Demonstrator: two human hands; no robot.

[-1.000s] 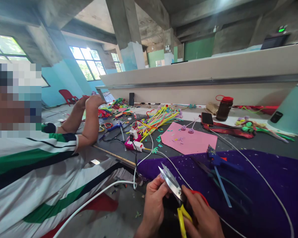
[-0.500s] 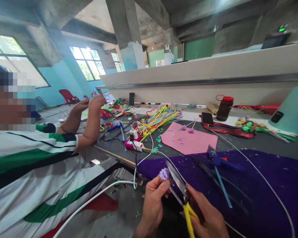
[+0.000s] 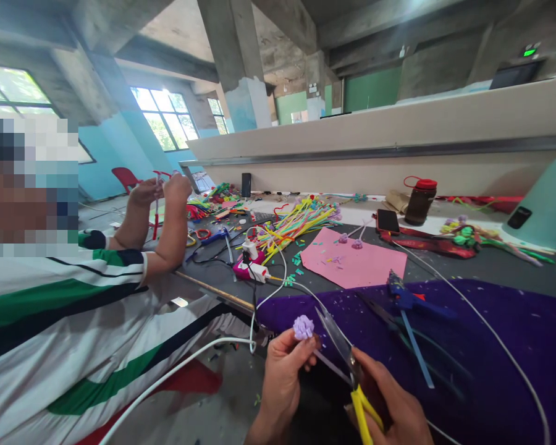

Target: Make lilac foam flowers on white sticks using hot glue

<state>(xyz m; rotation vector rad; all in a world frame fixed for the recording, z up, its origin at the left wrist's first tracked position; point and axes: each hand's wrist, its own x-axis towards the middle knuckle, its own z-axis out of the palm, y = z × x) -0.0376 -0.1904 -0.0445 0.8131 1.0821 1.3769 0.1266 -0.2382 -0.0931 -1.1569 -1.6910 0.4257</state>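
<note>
My left hand [image 3: 282,371] pinches a lilac fuzzy-wire flower [image 3: 303,327] just under its ruffled head. The flower's pale stem [image 3: 332,364] slants down to the right, toward the scissors. In my right hand [image 3: 391,398] are yellow-handled scissors [image 3: 338,346], their tips pointing up and left, slightly apart and to the right of the flower. Part of the yellow handles is covered by my fingers. Both hands are above the near edge of the dark purple cloth [image 3: 500,346].
A blue glue gun [image 3: 405,300] with a glue stick lies on the cloth, beside dark pliers. Beyond are pink paper [image 3: 324,262], coloured stems [image 3: 301,222], a phone, and a bottle [image 3: 420,201]. White cables cross the area. At left a co-worker's hands [image 3: 162,188] hold red and lilac strands.
The flower has turned in my left hand, so its ruffled top now faces me. The scissors have shifted slightly right and down. The co-worker's hands have lowered, and a red strand shows.
</note>
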